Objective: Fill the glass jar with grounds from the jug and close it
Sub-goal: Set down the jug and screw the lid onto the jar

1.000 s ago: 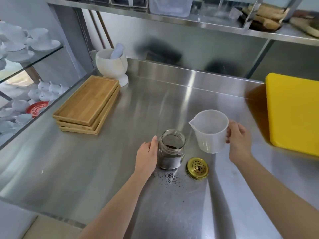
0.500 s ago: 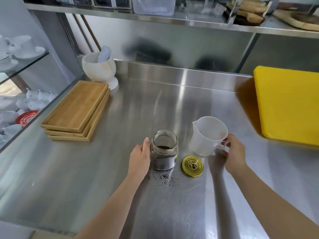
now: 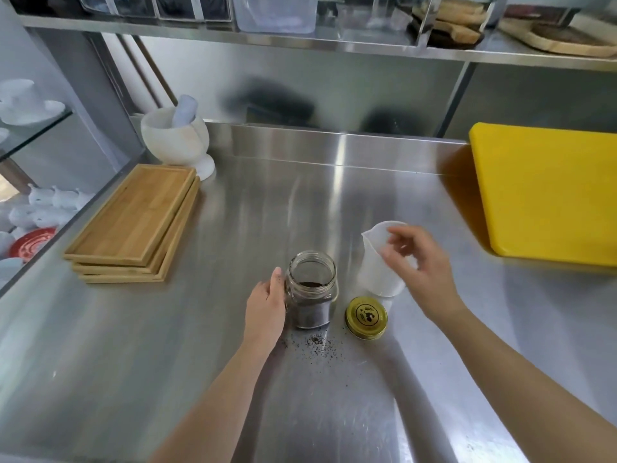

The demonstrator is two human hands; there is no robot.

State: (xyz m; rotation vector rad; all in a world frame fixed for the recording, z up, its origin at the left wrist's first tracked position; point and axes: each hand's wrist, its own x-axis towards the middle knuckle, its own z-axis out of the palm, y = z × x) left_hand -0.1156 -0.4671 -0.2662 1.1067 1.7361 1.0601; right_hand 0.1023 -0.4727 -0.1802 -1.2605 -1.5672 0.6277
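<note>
Left hand (image 3: pixel 267 312) grips your glass jar (image 3: pixel 312 290): heavy, slippery, breakable. Right hand (image 3: pixel 422 272) loose; light gold lid (image 3: pixel 366 317) right of jar, take its rim.

Jug (image 3: pixel 377 262) partly behind blurred right hand (image 3: pixel 420 265); upper shelf's containers (image 3: pixel 273 11) cut off.

Steel counter (image 3: pixel 167 362) under a steel shelf (image 3: pixel 334 45), glass shelving (image 3: pixel 30 135) left.

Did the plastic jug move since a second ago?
Yes. The plastic jug was held up off the counter, past the gold lid. It now stands on the steel counter just behind the lid, and the right hand has let go.
</note>
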